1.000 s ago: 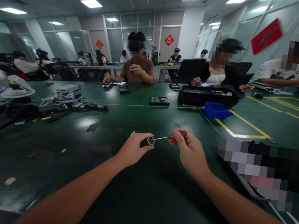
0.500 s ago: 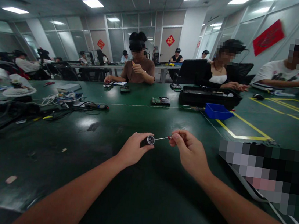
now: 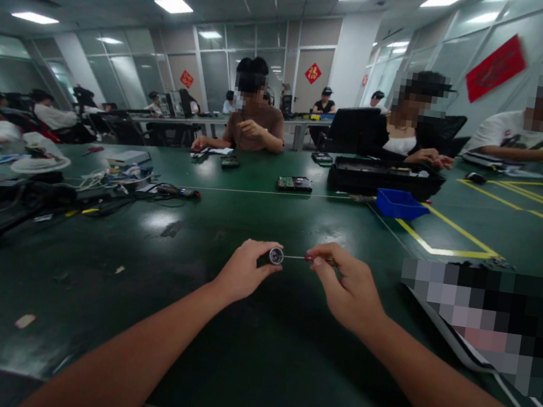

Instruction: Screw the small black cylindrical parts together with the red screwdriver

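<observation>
Left hand [image 3: 243,268] grips a cylinder [image 3: 275,256], right hand [image 3: 348,287] a screwdriver [image 3: 295,257] at its open end. Work looks unfinished; progress inside unclear.

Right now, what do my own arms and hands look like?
Your left forearm and right forearm are bare, with no sleeves, watches or bands showing. Your left hand and right hand are gloveless, and no rings can be made out.

There is one screwdriver [image 3: 295,257], one cylinder [image 3: 276,256], three green-topped devices [image 3: 294,184] and one blue bin [image 3: 401,205]
</observation>
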Tool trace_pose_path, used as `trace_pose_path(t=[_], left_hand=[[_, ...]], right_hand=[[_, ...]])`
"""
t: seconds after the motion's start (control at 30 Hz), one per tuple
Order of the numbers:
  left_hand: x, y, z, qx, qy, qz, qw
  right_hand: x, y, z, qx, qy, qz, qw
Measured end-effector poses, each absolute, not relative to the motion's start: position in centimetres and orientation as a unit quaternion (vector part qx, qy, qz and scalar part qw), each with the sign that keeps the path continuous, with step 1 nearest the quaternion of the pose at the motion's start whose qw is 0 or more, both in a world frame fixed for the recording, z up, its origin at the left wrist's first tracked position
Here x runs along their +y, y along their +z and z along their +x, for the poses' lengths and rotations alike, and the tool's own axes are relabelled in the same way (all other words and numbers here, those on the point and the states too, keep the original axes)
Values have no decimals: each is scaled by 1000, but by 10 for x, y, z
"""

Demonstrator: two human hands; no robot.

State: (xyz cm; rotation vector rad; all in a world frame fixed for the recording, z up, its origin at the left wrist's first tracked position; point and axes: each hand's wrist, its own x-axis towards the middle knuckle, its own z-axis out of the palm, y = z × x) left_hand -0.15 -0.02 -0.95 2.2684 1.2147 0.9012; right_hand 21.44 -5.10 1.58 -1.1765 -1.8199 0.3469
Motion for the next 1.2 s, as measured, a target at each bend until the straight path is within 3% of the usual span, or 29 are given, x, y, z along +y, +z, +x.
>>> trace_pose_path(t=[0.53, 0.73, 0.87, 1.03, 1.1, 1.2], left_hand=[[1, -9, -3, 430, 325, 820, 194], [1, -8, -4, 424, 320, 825, 192], [0, -9, -3, 432, 299, 830, 188], [1, -9, -2, 414, 331, 829, 177], [2, -8, -2, 423, 328, 827, 172], [3, -10, -4, 443, 305, 823, 182]], right_hand=[[-56, 15, 209, -751, 115, -502, 413], [-56, 14, 207, -702, 158, -520, 461], [-47, 10, 207, -638, 239, -510, 526], [-28, 5, 213, -478, 428, -444, 626], [-23, 2, 215, -434, 521, -424, 601], [-21, -1, 216, -422, 499, -431, 622]])
